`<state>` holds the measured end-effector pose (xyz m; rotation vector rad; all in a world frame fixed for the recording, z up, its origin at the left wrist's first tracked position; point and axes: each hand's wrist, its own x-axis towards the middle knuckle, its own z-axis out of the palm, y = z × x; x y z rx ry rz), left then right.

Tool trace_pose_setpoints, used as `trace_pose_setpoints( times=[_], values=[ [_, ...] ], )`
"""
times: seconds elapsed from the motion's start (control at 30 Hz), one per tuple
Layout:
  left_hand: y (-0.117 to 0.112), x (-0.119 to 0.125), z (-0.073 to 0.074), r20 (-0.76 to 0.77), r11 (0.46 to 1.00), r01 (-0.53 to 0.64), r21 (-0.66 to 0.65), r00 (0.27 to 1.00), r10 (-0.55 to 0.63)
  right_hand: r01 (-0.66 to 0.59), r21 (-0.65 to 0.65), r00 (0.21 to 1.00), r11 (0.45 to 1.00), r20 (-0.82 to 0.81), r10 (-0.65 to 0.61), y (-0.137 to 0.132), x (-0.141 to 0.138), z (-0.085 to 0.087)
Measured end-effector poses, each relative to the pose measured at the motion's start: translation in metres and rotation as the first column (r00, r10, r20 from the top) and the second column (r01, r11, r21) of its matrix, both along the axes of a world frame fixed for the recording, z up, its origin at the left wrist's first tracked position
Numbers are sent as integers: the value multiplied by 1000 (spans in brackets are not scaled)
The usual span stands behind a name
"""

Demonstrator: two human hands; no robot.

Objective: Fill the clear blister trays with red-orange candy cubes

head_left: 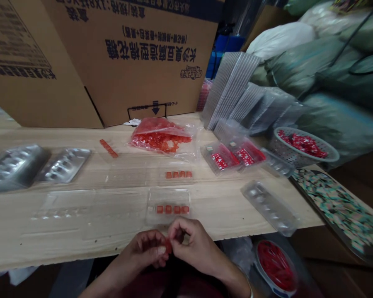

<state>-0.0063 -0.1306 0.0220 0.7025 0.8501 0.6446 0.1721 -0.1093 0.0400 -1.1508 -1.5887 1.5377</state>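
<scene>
Both of my hands are together at the near edge of the wooden table [226, 211]. My left hand [146, 250] and right hand [196, 245] are pinched fingertip to fingertip on one small red cube [168, 247]. Just past my knuckles lies a clear tray [151, 218] holding a row of four cubes [172, 210]. Farther out there's a second row [178, 174], then the bag of cubes [161, 138] in front of the cardboard box [127, 70]. A colander [286, 156] of red packets sits off to the right.

Dim, soft overhead light – edges stretched and motion-blurred, right side smeared, faint shadows.
</scene>
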Motion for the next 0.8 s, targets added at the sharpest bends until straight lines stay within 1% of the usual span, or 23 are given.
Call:
trace_pose_setpoints(
  times=[0.07, 0.17, 0.2, 0.27, 0.33, 0.43, 0.47, 0.5, 0.53, 0.57, 0.6, 0.63, 0.7, 0.73, 0.8],
  values=[
    [-1, -2, 3, 35, 999, -27, -37, 999, 28, -14, 29, 1000, 999, 7, 14, 1, -4, -2],
    [0, -1, 5, 42, 991, -125, -54, 991, 127, -18, 128, 998, 992, 54, 12, 4, -6, -2],
    [1, -1, 5, 39, 987, -155, -46, 987, 157, -14, 189, 998, 982, 68, 1, 4, -7, -2],
    [3, 0, 4, 47, 979, -200, -40, 978, 202, -14, 323, 997, 946, 73, -11, 2, -7, -1],
    [3, 2, 3, 68, 969, -239, -61, 968, 243, -35, 417, 998, 908, 68, 7, 0, -8, -2],
    [4, 1, 4, 54, 944, -320, -80, 944, 324, -53, 441, 997, 896, 81, 19, 1, -16, -4],
    [5, 0, 6, 19, 936, -349, -51, 936, 351, -53, 447, 996, 893, 86, 16, 4, -20, -4],
    [6, -4, 7, -39, 930, -367, 13, 929, 368, -51, 459, 996, 887, 86, 12, 9, -24, -6],
    [9, -8, 8, -116, 923, -369, 110, 917, 381, -53, 476, 996, 878, 88, 13, 16, -27, -7],
    [12, -14, 10, -203, 906, -356, 229, 893, 402, -63, 498, 995, 865, 101, 15, 24, -30, -9],
    [15, -20, 11, -292, 878, -322, 354, 854, 431, -83, 529, 991, 845, 132, 15, 33, -32, -11],
    [18, -27, 11, -372, 841, -272, 468, 802, 467, -117, 564, 983, 818, 185, 13, 42, -34, -13],
    [22, -38, 11, -488, 768, -148, 623, 694, 530, -224, 620, 943, 752, 334, 5, 56, -37, -20],
    [24, -43, 10, -523, 735, -85, 673, 648, 554, -279, 635, 914, 721, 406, -4, 60, -38, -24],
    [27, -47, 7, -557, 671, 41, 741, 597, 578, -355, 646, 865, 676, 501, -24, 63, -38, -29]
  ],
)
